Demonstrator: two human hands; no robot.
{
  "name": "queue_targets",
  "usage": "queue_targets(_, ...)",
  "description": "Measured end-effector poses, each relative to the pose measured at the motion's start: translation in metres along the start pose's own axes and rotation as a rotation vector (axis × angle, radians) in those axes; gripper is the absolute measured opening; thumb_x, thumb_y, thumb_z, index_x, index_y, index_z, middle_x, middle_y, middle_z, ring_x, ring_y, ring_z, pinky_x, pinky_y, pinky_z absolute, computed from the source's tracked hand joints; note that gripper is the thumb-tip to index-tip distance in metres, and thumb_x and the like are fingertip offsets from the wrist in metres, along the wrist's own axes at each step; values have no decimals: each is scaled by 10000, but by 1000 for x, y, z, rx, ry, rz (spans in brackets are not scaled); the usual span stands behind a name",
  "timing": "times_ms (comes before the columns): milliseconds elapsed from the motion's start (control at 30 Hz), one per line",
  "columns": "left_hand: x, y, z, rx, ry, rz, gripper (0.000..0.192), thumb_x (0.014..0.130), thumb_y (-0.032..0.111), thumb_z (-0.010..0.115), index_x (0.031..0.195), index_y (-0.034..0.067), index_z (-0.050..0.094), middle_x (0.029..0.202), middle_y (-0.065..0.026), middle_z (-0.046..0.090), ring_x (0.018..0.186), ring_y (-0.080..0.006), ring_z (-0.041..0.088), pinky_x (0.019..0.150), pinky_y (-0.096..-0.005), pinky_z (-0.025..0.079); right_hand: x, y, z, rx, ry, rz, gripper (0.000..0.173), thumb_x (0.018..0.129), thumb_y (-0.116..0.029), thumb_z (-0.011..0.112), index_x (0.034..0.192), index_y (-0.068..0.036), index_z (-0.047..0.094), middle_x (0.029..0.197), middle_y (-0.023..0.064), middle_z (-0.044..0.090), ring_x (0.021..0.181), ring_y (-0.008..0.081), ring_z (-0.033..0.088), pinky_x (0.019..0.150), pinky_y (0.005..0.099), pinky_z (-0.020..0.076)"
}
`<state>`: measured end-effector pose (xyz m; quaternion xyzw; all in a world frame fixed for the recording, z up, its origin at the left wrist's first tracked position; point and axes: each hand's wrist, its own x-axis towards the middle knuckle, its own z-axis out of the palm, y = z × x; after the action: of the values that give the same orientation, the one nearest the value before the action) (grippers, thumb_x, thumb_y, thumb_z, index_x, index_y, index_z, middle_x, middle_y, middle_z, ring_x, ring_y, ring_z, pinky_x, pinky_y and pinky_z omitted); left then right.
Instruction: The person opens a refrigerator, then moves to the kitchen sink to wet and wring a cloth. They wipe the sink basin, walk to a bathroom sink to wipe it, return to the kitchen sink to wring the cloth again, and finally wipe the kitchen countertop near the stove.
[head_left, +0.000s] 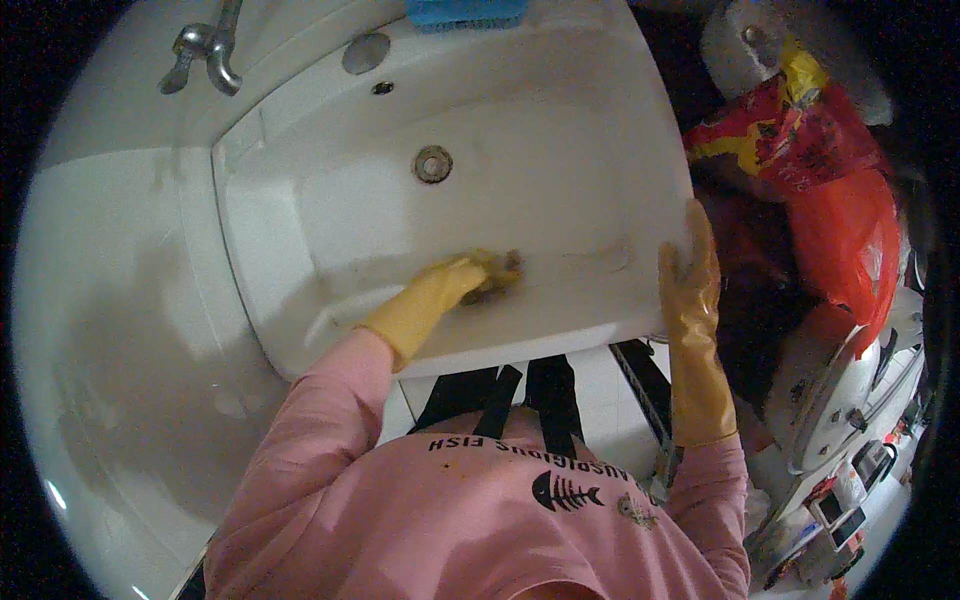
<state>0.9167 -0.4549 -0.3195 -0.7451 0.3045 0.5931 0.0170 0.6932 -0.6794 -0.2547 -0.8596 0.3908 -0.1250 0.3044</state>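
Note:
A large white basin (525, 187) with a round metal drain (433, 164) lies before me. I wear yellow rubber gloves on both hands. My left hand (465, 277) is down inside the basin by its near wall, closed around a dark, blurred scrubber (491, 289) pressed to the surface. The fingers partly hide the scrubber, so its exact kind cannot be told. At the basin's right edge, my right hand (690, 300) rests on the rim, thumb apart from the fingers, with no loose thing in it. Faint brownish marks show along the near wall.
A metal tap (206, 56) projects at the upper left. On the far rim lies a blue fringed or bristled item (466, 13). Red plastic bags (840, 240) fill the space right of the basin. Assorted small items (840, 510) stand at the lower right.

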Motion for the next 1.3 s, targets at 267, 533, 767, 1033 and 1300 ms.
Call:
queue_targets(267,84,129,-8,-320,-108,414,390,927,312,544,1241,97,630,1214,-103,658,1077,-270,646,933,-443,490,0,-14,9,77,35,-17,593,908,-70,604,1466,-47,404,1458,207,470,1352,342,458,1126,394,357)
queue_targets(533,91,101,-2,-621,-97,509,354,918,281,557,1203,85,632,1179,-105,660,1073,-268,637,931,-448,488,2,-33,-1,55,-10,64,582,913,-89,599,1463,-71,411,1444,220,479,1336,366,469,1116,407,370)
queue_targets(767,56,0,-34,-844,229,406,323,910,254,569,1170,75,634,1148,-106,662,1070,-266,630,930,-452,486,-3,-26,-5,151,-53,123,589,925,-100,557,1488,-83,384,1482,188,449,1379,335,423,1150,402,316)
queue_targets(1033,3,-202,-22,-209,1313,-261,287,900,223,582,1132,63,636,1112,-107,665,1066,-265,621,928,-457,483,-1,-1,-7,224,-59,156,597,928,-72,543,1496,-50,360,1528,166,395,1415,293,367,1172,391,267)
queue_targets(1300,139,-230,-110,377,1506,-417,301,893,217,583,1122,34,650,1135,-171,649,1119,-344,572,972,-481,448,3,21,12,214,-15,118,613,944,-2,527,1514,-16,302,1508,189,397,1404,302,372,1152,394,285)
